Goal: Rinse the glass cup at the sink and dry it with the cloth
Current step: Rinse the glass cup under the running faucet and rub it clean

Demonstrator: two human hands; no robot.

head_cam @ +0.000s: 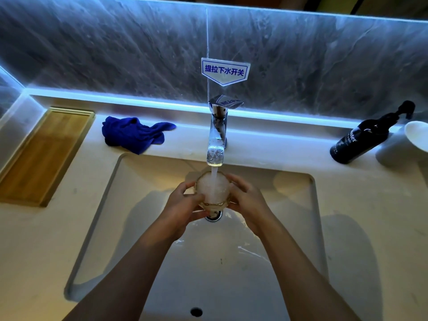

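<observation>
The 2 bare forearms reach in from the bottom edge, over the near rim of the wide, pale rectangular sink point(129, 228), whose basin has a dark overflow hole point(196, 311) at its near wall and a metal drain point(214, 215) partly hidden under the hands. Behind it, the grey marble backsplash point(115, 54) carries a white label with blue Chinese characters point(225, 71), lit along its base by a blue-white strip. On the counter point(34, 251) to the left lies a bamboo tray point(44, 154); just beyond the sink's far left corner sits the crumpled blue cloth point(135, 134). Well off to the right stand a black pump bottle point(363, 137) and part of a white dish point(418, 135). The chrome faucet point(217, 133) pours a stream straight into the glass cup point(212, 190), held upright above the drain and brimming with frothy water. The left hand point(183, 205) and right hand point(249, 202) cradle it from either side, fingers curled around its walls.
</observation>
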